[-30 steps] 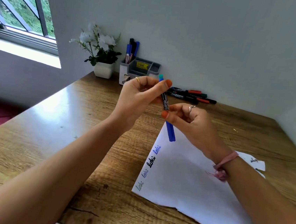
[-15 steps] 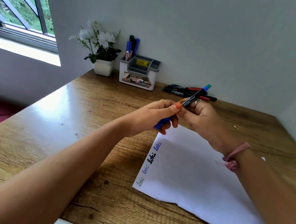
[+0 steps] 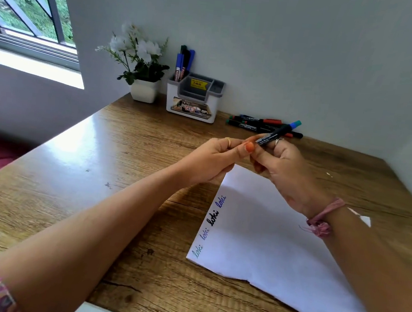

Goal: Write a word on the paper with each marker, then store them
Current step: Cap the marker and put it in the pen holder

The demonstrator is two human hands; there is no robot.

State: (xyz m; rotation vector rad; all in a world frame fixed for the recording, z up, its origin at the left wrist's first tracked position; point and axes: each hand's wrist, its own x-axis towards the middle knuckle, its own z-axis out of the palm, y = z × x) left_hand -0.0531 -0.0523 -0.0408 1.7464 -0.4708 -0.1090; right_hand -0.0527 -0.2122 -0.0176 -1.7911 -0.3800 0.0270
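A black-barrelled marker (image 3: 275,135) with a blue-and-teal far end slants up to the right above the top corner of the white paper (image 3: 267,243). My right hand (image 3: 287,172) grips its barrel. My left hand (image 3: 212,159) pinches the marker's near end, which is hidden between the fingers. The word "loki" (image 3: 215,214) is written several times along the paper's left edge in teal, blue and black. A white and grey desk organizer (image 3: 193,101) at the back holds three markers (image 3: 184,62) upright in its left slot.
Several loose markers (image 3: 251,125) lie by the wall, right of the organizer. A white pot of white flowers (image 3: 143,73) stands left of it. The wooden desk (image 3: 70,179) meets walls at the back and right; a window (image 3: 24,9) is at the left.
The marker has swung from upright to slanting up-right. My hands have come together around its near end, and the blue cap seen earlier is now hidden in my left fingers.
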